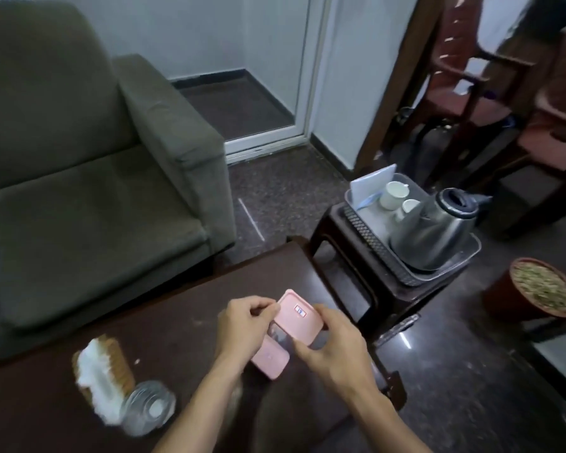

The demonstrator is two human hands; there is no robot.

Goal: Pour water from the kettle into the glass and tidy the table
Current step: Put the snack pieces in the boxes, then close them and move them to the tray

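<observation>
Over the dark wooden table (151, 325), both hands hold a small pink box (270, 356) and its pink lid (296, 317). My left hand (245, 325) pinches the lid's left edge. My right hand (327, 351) grips the lid's right side from below. The lid is tilted above the box, whose open top shows something dark inside. A clear glass (147, 408) stands near the table's front left, beside a brush with white bristles (102, 380). The steel kettle (435, 230) sits on a tray (373, 240) on a low stool to the right.
Two white cups (394, 194) and a folded paper (371, 184) share the tray on the brown stool (347, 276). A grey armchair (89, 165) stands behind the table. A potted plant (536, 289) sits on the floor at right, with brown chairs (471, 76) beyond.
</observation>
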